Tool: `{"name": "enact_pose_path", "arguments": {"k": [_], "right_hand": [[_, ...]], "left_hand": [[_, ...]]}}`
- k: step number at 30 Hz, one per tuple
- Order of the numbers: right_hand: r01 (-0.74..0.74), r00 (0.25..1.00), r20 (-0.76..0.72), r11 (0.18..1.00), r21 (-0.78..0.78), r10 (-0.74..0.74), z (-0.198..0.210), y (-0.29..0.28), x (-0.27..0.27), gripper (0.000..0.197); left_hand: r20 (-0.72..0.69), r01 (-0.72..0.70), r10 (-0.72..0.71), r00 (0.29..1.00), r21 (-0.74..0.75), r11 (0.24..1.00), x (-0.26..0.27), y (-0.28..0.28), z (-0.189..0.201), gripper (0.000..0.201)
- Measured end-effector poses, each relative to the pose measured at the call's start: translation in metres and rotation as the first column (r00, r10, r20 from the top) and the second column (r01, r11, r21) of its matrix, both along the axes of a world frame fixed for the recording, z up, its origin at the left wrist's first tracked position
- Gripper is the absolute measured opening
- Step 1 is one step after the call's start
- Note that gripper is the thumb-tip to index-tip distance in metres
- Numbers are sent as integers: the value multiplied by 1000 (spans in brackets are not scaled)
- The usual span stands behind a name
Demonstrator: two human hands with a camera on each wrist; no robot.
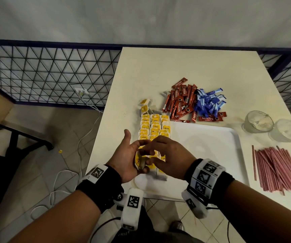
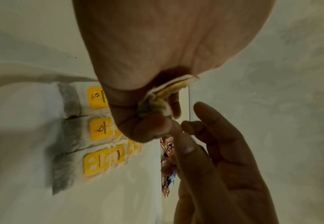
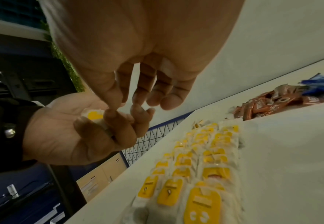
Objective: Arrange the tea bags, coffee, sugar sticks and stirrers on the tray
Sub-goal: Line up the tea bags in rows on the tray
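My left hand (image 1: 136, 152) is palm up over the near left corner of the white tray (image 1: 211, 146), its fingers curled round a few yellow-tagged tea bags (image 1: 140, 161), also seen crumpled in the left wrist view (image 2: 168, 89). My right hand (image 1: 151, 155) hovers just above, its thumb and fingertips (image 3: 117, 104) touching the left fingers with nothing visible between them. Rows of tea bags (image 1: 154, 128) lie along the tray's left side. Red coffee sticks (image 1: 179, 104) and blue sugar sticks (image 1: 209, 102) are piled behind the tray. Pink stirrers (image 1: 277, 169) lie to its right.
Two glass cups (image 1: 258, 121) (image 1: 288, 131) stand at the right of the cream table (image 1: 176, 67). Two loose tea bags (image 1: 144, 106) lie off the tray at its far left corner. The table's left edge is close beside my left hand; cables (image 1: 81, 142) trail on the floor below.
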State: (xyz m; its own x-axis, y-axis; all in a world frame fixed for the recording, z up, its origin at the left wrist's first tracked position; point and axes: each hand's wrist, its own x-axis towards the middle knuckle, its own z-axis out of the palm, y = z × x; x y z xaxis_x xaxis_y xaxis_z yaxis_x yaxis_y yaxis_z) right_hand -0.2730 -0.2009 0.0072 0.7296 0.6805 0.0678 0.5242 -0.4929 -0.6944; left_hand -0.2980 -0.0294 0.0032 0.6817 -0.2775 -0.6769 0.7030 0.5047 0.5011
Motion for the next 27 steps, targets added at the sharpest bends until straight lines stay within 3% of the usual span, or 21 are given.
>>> {"name": "enact_pose_path", "arguments": {"k": [6,11,13,14,15,17,18,20,23,27], "right_hand": [[51,992,-117,999,19,-48,10,12,-2,40],[-63,994,-90,996,-56,58,15,21,3,12],[-33,994,-107,999,-41,28,18,24,4,5],[6,994,-113,999,-32,-9,19,25,4,5],[48,991,-124,998,-28,-51,20,25,6,4],[106,982,-156,994,-16,-108,19,25,7,3],[127,977,-172,992,-20,-129,17,26,8,5],[153,967,-200,987,-50,-160,13,27,8,7],[137,963,-215,983,-122,-161,3,26,5,10],[157,963,-186,966,-203,-195,-19,7,-1,8]], "left_hand": [[93,136,-137,986,11,991,1,-5,7,95],[114,61,-59,992,-19,998,2,4,10,94],[211,37,-38,977,9,999,-1,11,11,86],[291,41,-69,954,99,994,-3,16,10,78],[368,56,-150,917,253,966,-6,21,7,66],[422,40,-375,825,619,784,-11,30,3,36],[410,21,-447,795,717,696,-14,34,-1,23],[398,10,-515,759,784,621,-18,38,-8,7],[264,3,-628,732,921,390,-22,39,-18,19],[75,145,-640,765,947,285,-29,22,-28,36]]}}
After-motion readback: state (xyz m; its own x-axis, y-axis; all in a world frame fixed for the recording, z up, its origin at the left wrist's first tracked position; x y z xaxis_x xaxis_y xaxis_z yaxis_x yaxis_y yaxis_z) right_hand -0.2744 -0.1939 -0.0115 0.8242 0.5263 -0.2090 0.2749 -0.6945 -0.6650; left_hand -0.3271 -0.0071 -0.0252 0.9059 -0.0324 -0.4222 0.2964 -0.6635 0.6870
